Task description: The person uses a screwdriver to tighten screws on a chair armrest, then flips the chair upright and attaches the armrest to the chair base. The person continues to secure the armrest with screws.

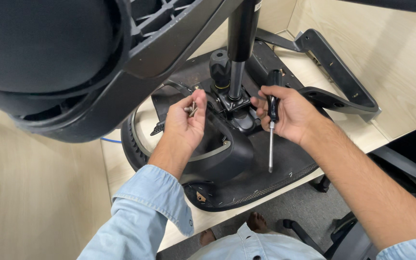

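plainly, screws in one hand and a screwdriver in the other

small metal screws [191, 109] sit pinched between the thumb and fingertips of the left hand [184, 123], which is curled nearly closed around them, just above the upturned underside of a black chair seat [261, 178]. the right hand [287, 113] is wrapped in a closed grip around the black handle of a screwdriver [271, 120], whose thin metal shaft points down towards the seat, its tip hanging just over the dark fabric. between the two hands stands the black seat mechanism [237, 108] with the gas lift column [239, 43] rising from it. the seat lies upside down on a pale wooden table [121, 168], its edge reaching over the table's front. a black armrest bracket [333, 72] lies on the table behind the right hand. another big black chair part [73, 62] fills the upper left of the view, close to the camera. both forearms come from light blue denim sleeves [145, 212].
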